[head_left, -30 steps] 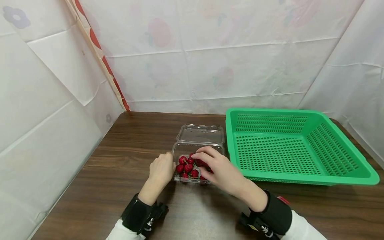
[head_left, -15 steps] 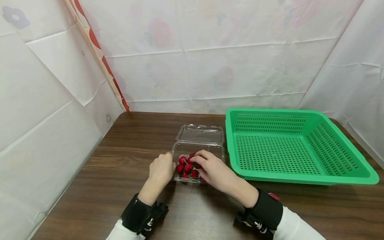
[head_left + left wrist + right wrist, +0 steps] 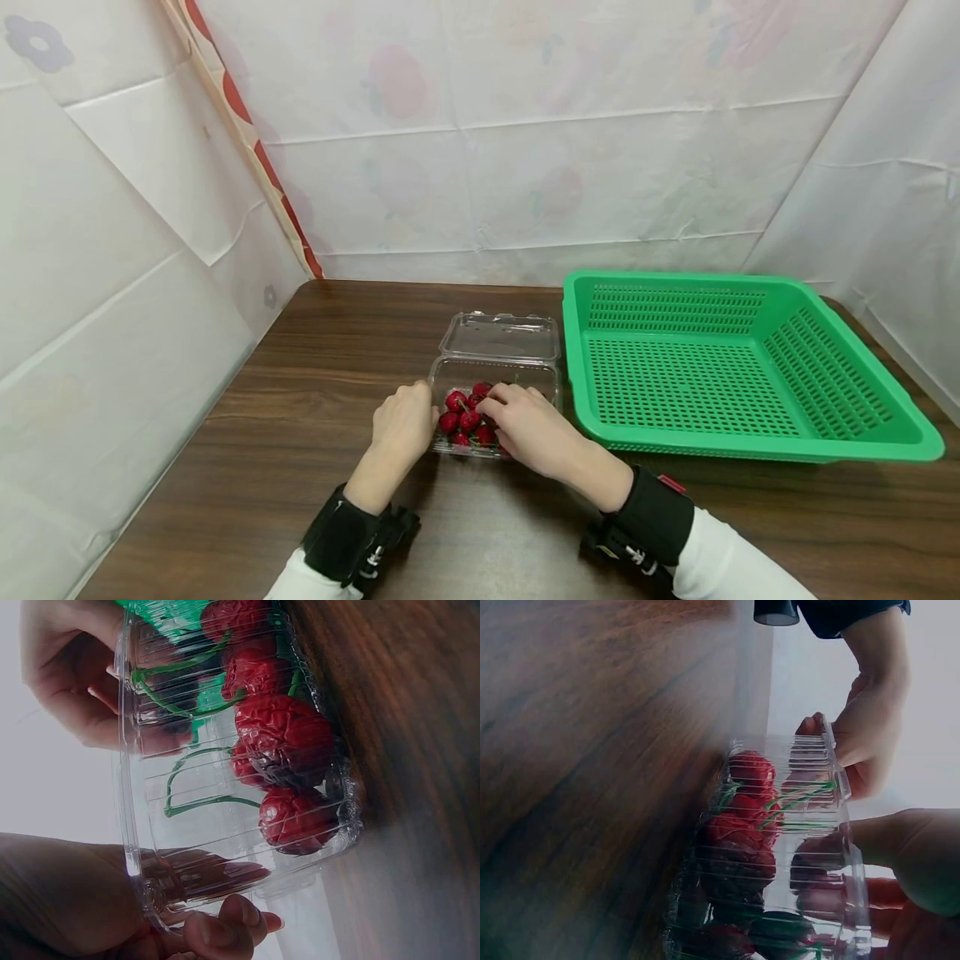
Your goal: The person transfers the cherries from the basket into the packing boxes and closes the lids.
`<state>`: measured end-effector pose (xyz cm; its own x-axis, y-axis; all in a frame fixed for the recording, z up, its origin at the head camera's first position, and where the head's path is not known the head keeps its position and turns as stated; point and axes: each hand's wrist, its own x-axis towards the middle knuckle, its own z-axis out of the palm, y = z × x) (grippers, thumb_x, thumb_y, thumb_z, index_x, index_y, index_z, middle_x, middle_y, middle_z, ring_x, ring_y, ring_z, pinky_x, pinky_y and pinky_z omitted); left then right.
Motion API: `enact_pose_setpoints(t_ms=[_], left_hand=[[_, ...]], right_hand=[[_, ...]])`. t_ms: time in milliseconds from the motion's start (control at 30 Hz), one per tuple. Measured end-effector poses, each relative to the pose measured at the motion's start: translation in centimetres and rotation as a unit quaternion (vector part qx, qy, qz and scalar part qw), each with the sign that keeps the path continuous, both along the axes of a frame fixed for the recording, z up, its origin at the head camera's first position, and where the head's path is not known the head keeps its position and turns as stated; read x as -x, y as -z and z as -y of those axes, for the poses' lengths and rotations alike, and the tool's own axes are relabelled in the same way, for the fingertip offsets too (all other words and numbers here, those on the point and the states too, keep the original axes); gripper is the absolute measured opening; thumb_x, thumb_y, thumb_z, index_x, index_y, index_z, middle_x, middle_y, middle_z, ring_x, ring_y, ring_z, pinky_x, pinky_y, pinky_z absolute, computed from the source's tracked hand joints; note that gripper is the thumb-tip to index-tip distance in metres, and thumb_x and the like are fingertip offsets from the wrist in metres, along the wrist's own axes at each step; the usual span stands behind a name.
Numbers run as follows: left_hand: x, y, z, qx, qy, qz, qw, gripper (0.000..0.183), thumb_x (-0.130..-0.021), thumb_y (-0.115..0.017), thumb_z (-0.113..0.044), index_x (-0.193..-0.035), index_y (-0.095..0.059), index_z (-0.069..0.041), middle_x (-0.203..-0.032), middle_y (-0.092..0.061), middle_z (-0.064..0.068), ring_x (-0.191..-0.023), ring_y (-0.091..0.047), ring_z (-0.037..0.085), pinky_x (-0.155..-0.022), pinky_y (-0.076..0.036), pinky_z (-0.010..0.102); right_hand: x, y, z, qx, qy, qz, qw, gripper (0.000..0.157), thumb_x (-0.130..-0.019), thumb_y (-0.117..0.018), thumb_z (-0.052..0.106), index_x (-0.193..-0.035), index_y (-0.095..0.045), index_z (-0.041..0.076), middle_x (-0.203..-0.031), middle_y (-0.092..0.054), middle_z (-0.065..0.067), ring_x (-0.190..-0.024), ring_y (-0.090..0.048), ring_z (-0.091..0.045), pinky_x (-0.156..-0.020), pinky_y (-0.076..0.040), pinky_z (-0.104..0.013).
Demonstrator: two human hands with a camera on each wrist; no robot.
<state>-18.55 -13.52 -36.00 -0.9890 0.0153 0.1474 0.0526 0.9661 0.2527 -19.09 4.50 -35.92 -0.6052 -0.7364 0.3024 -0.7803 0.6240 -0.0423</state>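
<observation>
A clear plastic clamshell box (image 3: 495, 361) lies on the wooden table with its lid (image 3: 501, 337) folded back. Dark red cherries (image 3: 469, 420) with green stems lie inside. My left hand (image 3: 403, 423) grips the box's left rim, thumb and fingers on either side of the wall in the left wrist view. My right hand (image 3: 536, 433) reaches over the right side, its bent fingers (image 3: 821, 892) down inside among the cherries (image 3: 739, 840). I cannot tell whether those fingertips pinch a cherry. The right hand hides part of the fruit in the head view.
Right of the box stands a large green plastic basket (image 3: 757, 447) with slotted walls, its left side close to the lid. White printed sheeting (image 3: 480, 183) rises behind the table and along both sides. Each wrist wears a black strap (image 3: 651, 515).
My right hand has shifted left and its fingers have bent further in among the cherries. The left hand keeps its grip on the rim, and the box and basket stay in place.
</observation>
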Motion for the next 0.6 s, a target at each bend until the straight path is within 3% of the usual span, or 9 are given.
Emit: enact_pose_setpoints(t_ms=[300, 600], left_hand=[[0.10, 0.43, 0.03, -0.001, -0.005, -0.018, 0.9998, 0.018, -0.076, -0.064, -0.007, -0.065, -0.051, 0.000, -0.060, -0.056, 0.014, -0.052, -0.057, 0.031, -0.041, -0.041, 0.039], [0.19, 0.20, 0.02, 0.001, -0.003, 0.002, 1.0000, 0.017, -0.079, -0.063, -0.010, -0.068, -0.054, 0.000, -0.063, -0.058, 0.015, -0.055, -0.058, 0.031, -0.043, -0.042, 0.040]], right_hand=[[0.24, 0.29, 0.05, -0.029, 0.009, 0.003, 1.000, 0.021, -0.073, -0.067, 0.009, -0.094, -0.064, 0.014, -0.083, -0.053, 0.001, -0.076, -0.054, -0.015, -0.059, -0.037, -0.030], [0.42, 0.51, -0.03, -0.024, 0.010, 0.014, 1.000, 0.020, -0.073, -0.068, 0.012, -0.093, -0.064, 0.014, -0.082, -0.053, 0.002, -0.076, -0.054, -0.016, -0.063, -0.040, -0.033]])
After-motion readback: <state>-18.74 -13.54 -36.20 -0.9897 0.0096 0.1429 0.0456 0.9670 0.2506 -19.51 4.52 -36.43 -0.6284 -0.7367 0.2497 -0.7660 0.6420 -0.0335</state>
